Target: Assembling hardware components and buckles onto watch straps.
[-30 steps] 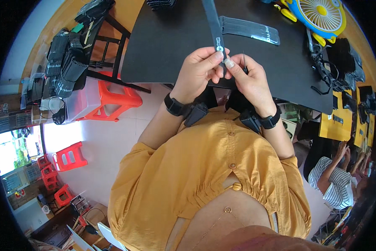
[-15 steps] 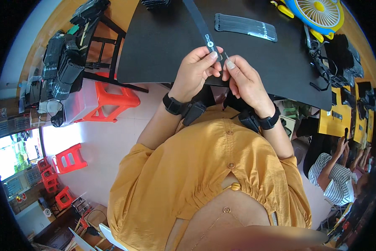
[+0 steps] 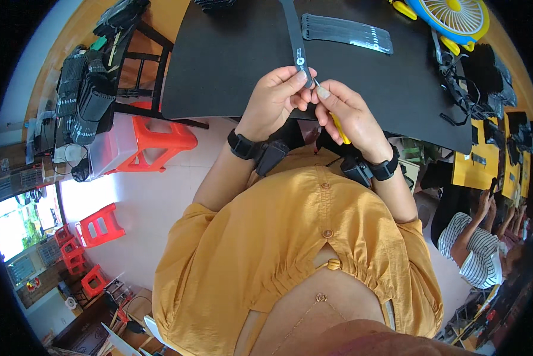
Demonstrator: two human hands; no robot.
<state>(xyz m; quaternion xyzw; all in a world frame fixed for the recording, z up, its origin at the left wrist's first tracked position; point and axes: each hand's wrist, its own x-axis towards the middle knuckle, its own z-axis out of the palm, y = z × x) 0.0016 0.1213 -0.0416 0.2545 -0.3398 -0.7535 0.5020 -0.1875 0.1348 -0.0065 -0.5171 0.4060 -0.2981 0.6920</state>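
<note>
Pinched between the thumb and fingers of my left hand (image 3: 273, 98) is the near end of a long dark grey strap (image 3: 295, 38), with a pale printed mark close to my thumb. The strap runs away from me over the black table (image 3: 231, 77). My right hand (image 3: 350, 111) is closed round a small tool with a yellow handle (image 3: 340, 130). Its thin metal tip shows past my thumb, right beside the strap's end. Beyond my hands, a neat row of similar dark straps (image 3: 346, 34) lies flat on the table.
A blue and yellow fan (image 3: 453, 9) stands at the far right. Near the right edge lie black straps and cords (image 3: 456, 89). Piles of black strips (image 3: 88, 89) lie on a rack at the left, above a red stool (image 3: 162, 142). A person in stripes (image 3: 471, 252) sits to the right.
The strap has swung to a more upright line, its far end going right. My right hand has turned, and the tool's yellow handle now shows below its fingers. The tip is closer to the strap.
</note>
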